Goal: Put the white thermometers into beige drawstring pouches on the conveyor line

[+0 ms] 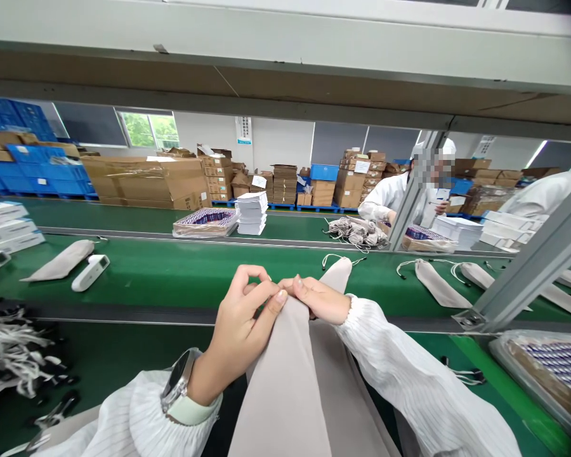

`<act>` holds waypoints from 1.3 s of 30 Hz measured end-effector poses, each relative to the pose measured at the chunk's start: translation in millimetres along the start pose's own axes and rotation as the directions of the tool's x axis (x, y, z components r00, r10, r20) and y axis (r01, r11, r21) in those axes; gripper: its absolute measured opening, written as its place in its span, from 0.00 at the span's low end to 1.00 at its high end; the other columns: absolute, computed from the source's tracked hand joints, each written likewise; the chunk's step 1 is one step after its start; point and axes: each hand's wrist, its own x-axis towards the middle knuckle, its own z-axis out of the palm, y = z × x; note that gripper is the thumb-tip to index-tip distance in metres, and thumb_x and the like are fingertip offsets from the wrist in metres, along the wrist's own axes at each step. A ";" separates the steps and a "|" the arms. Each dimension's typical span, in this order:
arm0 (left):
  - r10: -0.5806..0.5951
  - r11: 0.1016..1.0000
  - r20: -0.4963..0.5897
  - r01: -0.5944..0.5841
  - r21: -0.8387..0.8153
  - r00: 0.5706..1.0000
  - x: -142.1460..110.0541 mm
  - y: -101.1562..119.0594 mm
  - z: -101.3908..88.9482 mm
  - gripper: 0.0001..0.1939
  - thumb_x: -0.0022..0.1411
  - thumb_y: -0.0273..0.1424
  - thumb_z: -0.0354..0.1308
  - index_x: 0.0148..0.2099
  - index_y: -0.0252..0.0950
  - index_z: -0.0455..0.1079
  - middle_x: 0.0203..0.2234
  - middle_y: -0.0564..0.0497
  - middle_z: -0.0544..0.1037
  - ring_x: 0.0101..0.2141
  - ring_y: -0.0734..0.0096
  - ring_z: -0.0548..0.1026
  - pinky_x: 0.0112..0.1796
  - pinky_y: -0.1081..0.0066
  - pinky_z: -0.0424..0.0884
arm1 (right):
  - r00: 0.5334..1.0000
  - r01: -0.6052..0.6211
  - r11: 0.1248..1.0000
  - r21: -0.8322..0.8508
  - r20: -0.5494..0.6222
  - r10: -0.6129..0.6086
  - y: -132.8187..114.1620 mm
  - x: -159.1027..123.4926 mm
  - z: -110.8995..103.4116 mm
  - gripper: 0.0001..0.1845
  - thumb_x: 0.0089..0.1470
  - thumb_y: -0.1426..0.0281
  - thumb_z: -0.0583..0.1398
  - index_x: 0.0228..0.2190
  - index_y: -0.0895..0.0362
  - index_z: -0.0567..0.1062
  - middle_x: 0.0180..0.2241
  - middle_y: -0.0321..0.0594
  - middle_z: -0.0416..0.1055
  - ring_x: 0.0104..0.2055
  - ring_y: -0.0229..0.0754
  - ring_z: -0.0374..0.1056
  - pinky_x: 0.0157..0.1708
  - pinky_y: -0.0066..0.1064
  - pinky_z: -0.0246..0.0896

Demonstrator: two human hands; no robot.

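Both of my hands meet at the top end of a light grey cloth pouch (285, 387), which hangs down toward me. My left hand (247, 314) pinches its upper edge between thumb and fingers. My right hand (321, 298) grips the same end from the right, thumb on top, with most fingers hidden. Another stretch of the grey cloth (345, 387) lies behind it on the right. Just beyond my right hand, a grey drawstring pouch (339, 273) rests on the green belt (171, 273).
Left on the belt are another pouch (64, 260) and a white device (90, 273). White cords (19, 355) pile at lower left. A metal post (537, 254) and a plastic-wrapped tray (547, 374) stand right. A shelf (285, 38) hangs overhead. A co-worker (394, 190) is across the line.
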 end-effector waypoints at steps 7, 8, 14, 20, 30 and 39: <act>-0.120 0.987 0.022 0.117 0.109 0.993 4.8 -1.7 -6.5 0.09 0.60 0.33 0.45 0.35 0.37 0.66 0.34 0.51 0.61 0.24 0.77 0.63 0.27 0.74 0.61 | 0.895 0.059 0.937 -0.344 -0.398 -0.203 -5.8 -1.6 -9.5 0.33 0.54 0.51 0.38 0.26 0.60 0.72 0.25 0.38 0.65 0.25 0.33 0.60 0.29 0.27 0.55; -0.190 0.975 0.055 0.182 0.129 0.980 5.7 -2.4 -8.2 0.10 0.61 0.34 0.44 0.38 0.38 0.64 0.33 0.51 0.62 0.24 0.76 0.64 0.27 0.74 0.61 | 0.800 0.012 0.894 -0.448 -0.532 -0.277 -0.2 -1.7 -19.7 0.31 0.54 0.53 0.39 0.27 0.59 0.73 0.25 0.39 0.67 0.26 0.34 0.61 0.30 0.27 0.55; -0.248 0.950 0.708 0.309 0.045 0.661 0.9 27.6 -25.9 0.17 0.61 0.36 0.39 0.25 0.37 0.61 0.18 0.56 0.63 0.21 0.73 0.63 0.22 0.77 0.56 | 0.513 -0.278 0.674 -0.684 -0.699 -0.498 48.6 -8.3 -73.2 0.22 0.54 0.58 0.44 0.26 0.58 0.71 0.18 0.37 0.67 0.22 0.36 0.63 0.28 0.27 0.56; -0.167 0.843 0.703 0.470 -0.262 0.691 -11.3 63.5 -42.3 0.18 0.60 0.38 0.42 0.24 0.37 0.63 0.13 0.57 0.59 0.16 0.77 0.58 0.18 0.78 0.52 | 0.689 -0.028 0.926 -0.376 -0.679 -0.254 37.5 -2.3 -63.5 0.24 0.53 0.56 0.44 0.23 0.60 0.69 0.16 0.36 0.66 0.15 0.30 0.55 0.18 0.23 0.53; -0.109 0.793 0.440 0.345 -0.503 0.892 -8.6 57.1 -36.9 0.17 0.64 0.36 0.38 0.28 0.36 0.61 0.19 0.55 0.63 0.21 0.78 0.62 0.24 0.78 0.59 | 0.933 0.240 0.970 0.030 0.269 -0.239 -6.9 -7.9 17.1 0.20 0.34 0.68 0.63 0.34 0.59 0.68 0.30 0.35 0.68 0.34 0.37 0.65 0.35 0.28 0.61; 0.105 0.991 0.602 -0.031 -0.131 0.792 -48.7 29.4 47.2 0.11 0.61 0.32 0.47 0.46 0.41 0.62 0.40 0.51 0.70 0.43 0.66 0.66 0.44 0.66 0.61 | 0.286 -0.506 0.841 -0.194 -0.957 -0.049 69.9 -7.9 -92.8 0.28 0.43 0.60 0.55 0.46 0.57 0.58 0.40 0.46 0.66 0.42 0.49 0.63 0.42 0.40 0.56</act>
